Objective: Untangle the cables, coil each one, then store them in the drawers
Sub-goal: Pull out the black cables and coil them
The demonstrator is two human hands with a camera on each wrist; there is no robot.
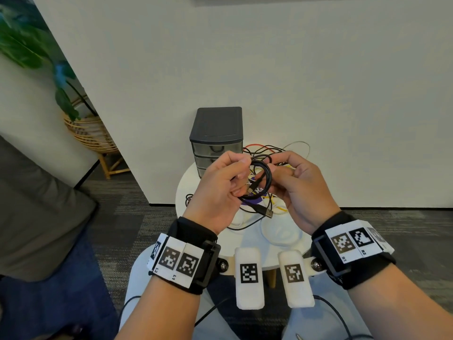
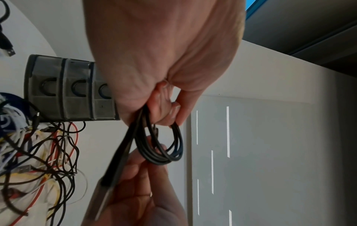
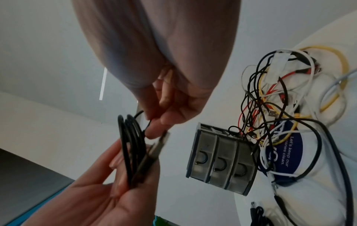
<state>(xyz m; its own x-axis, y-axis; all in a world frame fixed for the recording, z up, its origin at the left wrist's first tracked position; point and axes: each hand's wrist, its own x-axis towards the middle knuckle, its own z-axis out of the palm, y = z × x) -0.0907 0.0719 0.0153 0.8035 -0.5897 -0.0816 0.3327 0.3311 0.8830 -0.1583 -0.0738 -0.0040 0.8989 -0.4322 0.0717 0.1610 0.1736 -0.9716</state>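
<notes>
Holding: black cable coil [image 1: 260,179], your left hand [image 1: 219,192] grip curled round it, right hand [image 1: 300,190] grip pinching its end, both raised above the surface [image 1: 186,190].

A round white table [image 1: 182,192] bears a drawer unit [image 1: 216,133] beside tangled cables [image 1: 269,149].

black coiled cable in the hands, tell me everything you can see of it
The black coiled cable is thin, round and rubbery-looking, wound into several small loops held upright above the round table. The left hand grips one side of the coil; the right hand pinches a strand near the top. One metal plug end lies across the coil.
</notes>
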